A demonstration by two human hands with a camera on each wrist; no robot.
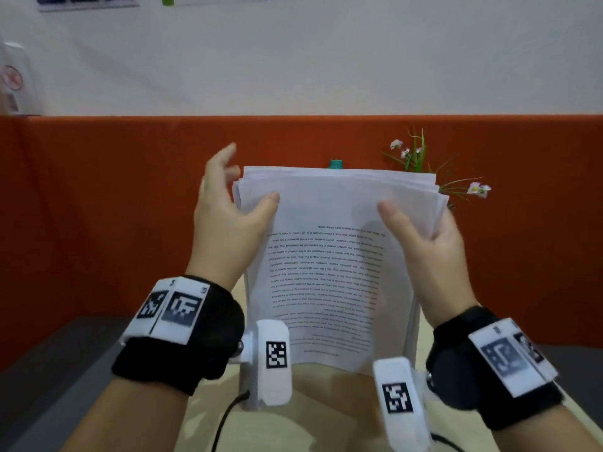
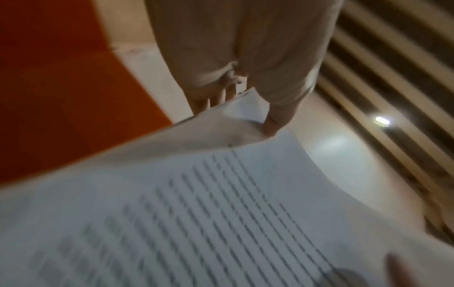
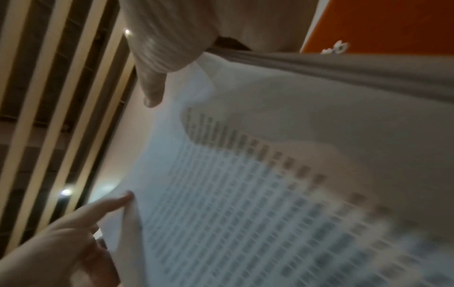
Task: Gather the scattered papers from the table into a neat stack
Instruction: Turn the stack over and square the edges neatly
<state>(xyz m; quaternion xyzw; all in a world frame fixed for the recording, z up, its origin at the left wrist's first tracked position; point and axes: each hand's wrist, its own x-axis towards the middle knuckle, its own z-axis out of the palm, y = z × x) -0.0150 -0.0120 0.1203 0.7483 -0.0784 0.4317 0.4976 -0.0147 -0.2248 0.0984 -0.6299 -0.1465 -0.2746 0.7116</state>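
Right now a thick stack of white printed paper sheets stands nearly upright between both hands, its lower edge down at the pale wooden tabletop, printed side toward the person with the text upside down. The right hand forms the firm grip: thumb pressed on the front sheet, fingers curled behind the stack's right edge, clamped on the paper. The left hand is at the opposite edge, its thumb touching the front sheet while the fingers spread loosely apart behind the upper corner; the left wrist view shows the thumb tip on that corner. Beyond the grip, behind the stack's top edge, peeks a teal bottle cap, and past the right-hand side stands a small plant with pale pink flowers against an orange partition panel.
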